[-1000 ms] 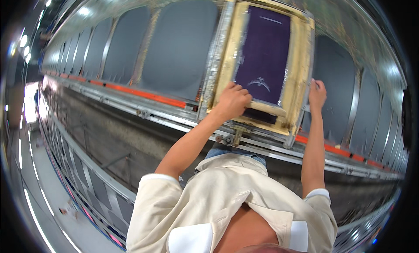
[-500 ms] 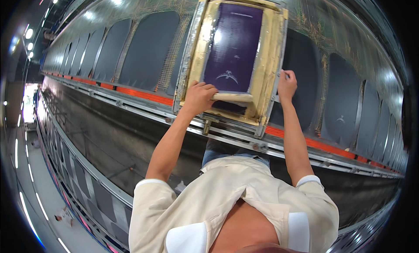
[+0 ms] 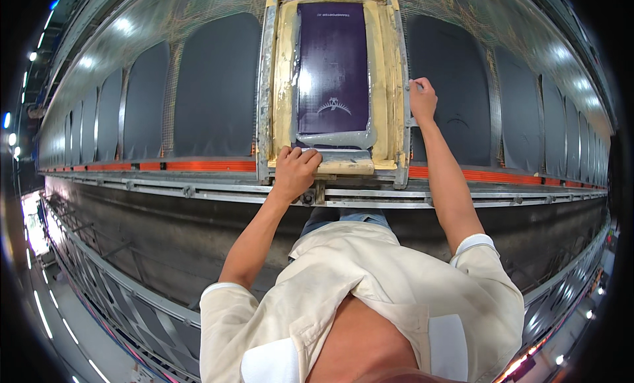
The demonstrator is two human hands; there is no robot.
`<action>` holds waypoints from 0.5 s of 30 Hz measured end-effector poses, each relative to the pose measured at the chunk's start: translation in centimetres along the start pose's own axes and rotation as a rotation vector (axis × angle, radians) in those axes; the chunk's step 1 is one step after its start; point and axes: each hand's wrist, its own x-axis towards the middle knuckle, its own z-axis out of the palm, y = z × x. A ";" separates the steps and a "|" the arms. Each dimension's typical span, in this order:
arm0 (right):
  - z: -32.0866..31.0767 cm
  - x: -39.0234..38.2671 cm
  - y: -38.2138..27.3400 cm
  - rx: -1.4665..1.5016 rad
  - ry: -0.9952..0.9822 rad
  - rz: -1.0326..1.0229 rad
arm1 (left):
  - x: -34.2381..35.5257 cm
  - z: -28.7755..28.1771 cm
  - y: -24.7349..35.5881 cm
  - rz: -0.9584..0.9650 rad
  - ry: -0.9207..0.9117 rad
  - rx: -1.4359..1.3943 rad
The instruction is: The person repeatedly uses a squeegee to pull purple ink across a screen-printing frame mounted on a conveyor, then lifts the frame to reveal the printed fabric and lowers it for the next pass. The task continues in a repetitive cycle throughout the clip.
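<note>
Though farther before, squeegee (image 3: 349, 166) now nearer.

A long tabletop (image 3: 153, 25) with a glossy, greenish far margin runs far out to both sides of the hands (image 3: 295, 174), catching white glare. A metal rail (image 3: 370, 203) lines its edge just nearer the wearer than the hands, beside an orange-red strip (image 3: 211, 166). Nearer still lies a dark, stained aisle (image 3: 172, 218), then a second metal rail (image 3: 139, 296). Far left of the hands, lamps (image 3: 12, 139) glow above a bright opening (image 3: 34, 222).
</note>
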 end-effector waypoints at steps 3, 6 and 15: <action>0.1 0.2 0.2 0.002 -0.054 0.050 | 3.1 0.6 -2.1 0.005 0.005 -0.014; -0.1 0.7 -0.3 -0.129 -0.146 0.102 | 8.9 1.8 -6.1 -0.002 0.050 -0.006; 3.6 14.6 -11.5 -0.004 -0.388 -0.515 | 31.0 7.2 -21.4 0.093 0.079 0.058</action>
